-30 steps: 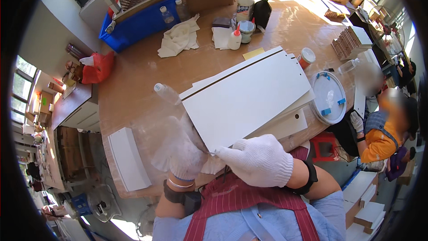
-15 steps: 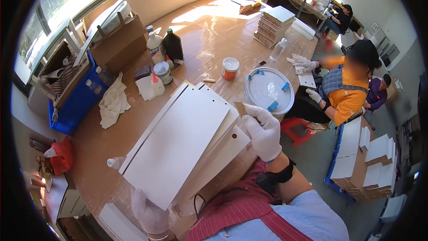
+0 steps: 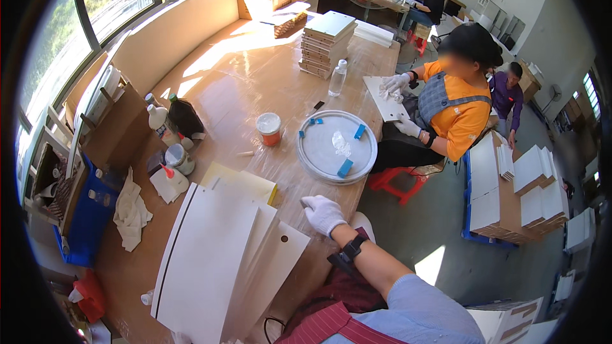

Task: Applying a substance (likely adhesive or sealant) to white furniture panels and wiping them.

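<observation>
My right hand (image 3: 324, 215), in a white knit glove, is over the table's near edge, right of the white panels. Its fingers are curled closed, and whatever they may hold is too small to make out. A white panel (image 3: 207, 255) with a dark groove along its left side lies uppermost in front of me. Beneath its right side, other panels fan out, one with a round hole (image 3: 284, 239). Only a bit of my left hand (image 3: 181, 337) shows at the top panel's lower edge; its fingers are hidden.
Left of the panels are a glue bottle (image 3: 175, 180), a jar (image 3: 180, 159) and a crumpled cloth (image 3: 132, 210). Ahead stand a red-labelled tub (image 3: 269, 129) and a round grey lid (image 3: 322, 146) with blue blocks. At right, a co-worker in orange (image 3: 456, 99) wipes a panel (image 3: 377, 97).
My view has swung right. My right hand has moved away from the panels' edge, and the tan piece at its fingertips no longer shows clearly. My left hand has nearly left the picture.
</observation>
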{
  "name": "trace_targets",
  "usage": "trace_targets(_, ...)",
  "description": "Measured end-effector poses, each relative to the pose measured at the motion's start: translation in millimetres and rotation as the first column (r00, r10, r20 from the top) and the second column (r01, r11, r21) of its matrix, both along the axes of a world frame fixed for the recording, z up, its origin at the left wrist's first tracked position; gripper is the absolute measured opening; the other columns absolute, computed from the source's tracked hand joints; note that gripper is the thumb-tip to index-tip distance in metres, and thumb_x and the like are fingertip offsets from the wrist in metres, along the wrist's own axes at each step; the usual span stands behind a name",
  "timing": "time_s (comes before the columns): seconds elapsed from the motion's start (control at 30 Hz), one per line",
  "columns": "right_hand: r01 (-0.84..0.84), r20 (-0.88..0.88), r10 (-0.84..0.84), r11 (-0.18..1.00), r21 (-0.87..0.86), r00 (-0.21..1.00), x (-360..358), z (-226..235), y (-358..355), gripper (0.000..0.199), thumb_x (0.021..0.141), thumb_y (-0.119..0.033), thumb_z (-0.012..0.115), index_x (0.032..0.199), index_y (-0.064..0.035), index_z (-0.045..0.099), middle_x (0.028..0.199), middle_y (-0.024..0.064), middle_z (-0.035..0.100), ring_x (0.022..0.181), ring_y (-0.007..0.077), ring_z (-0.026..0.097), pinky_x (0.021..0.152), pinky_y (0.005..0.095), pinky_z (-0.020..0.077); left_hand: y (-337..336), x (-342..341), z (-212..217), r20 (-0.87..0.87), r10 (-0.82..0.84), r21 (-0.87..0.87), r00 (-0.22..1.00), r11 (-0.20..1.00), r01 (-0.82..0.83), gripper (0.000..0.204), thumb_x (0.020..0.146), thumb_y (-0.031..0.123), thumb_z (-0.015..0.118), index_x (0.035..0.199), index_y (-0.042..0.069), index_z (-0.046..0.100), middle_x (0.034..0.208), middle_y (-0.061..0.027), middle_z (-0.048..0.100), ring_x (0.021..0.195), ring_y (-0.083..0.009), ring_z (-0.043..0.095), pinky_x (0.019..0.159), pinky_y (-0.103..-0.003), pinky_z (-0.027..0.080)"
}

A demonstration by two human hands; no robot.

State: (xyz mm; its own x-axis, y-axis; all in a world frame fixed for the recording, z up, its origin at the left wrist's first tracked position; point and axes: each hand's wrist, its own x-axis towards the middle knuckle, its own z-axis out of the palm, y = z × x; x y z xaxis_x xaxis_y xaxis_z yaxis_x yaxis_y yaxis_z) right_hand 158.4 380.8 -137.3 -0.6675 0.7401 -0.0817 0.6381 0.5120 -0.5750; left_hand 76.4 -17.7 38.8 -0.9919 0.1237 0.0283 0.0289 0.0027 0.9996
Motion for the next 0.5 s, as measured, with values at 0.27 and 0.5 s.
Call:
trace_targets(0.27, -0.246, -0.570, 0.472, 0.869, 0.429, 0.673, -52, 167, -26, 0.025, 0.087, -0.011, 0.064, 0.111, -0.0047, 0.069, 0.103, 0.0155, 0.069, 0.093, 0.0341, 0.065, 0.082, 0.0422, 0.0519, -4, -2, -9, -0.032, 0.056, -0.007, 0.998, 0.998, -0.057, 0.035, 0.094, 0.014, 0.063, 0.120, -0.009, 0.061, 0.112, -0.0190, 0.070, 0.096, -0.0226, 0.066, 0.084, -0.036, 0.051)
trace_targets(0.5, 0.383, -0.567, -0.168, 0.879, 0.285, 0.807, -3, 40, 69, 0.025, 0.087, -0.018, 0.066, 0.109, -0.0070, 0.070, 0.105, 0.0157, 0.070, 0.097, 0.0340, 0.066, 0.087, 0.0438, 0.0506, -11, 1, -15, 0.001, 0.044, 0.001, 0.999, 0.999, -0.044, 0.033, 0.097, 0.011, 0.059, 0.124, -0.010, 0.059, 0.116, -0.0204, 0.068, 0.100, -0.0242, 0.066, 0.088, -0.037, 0.050)
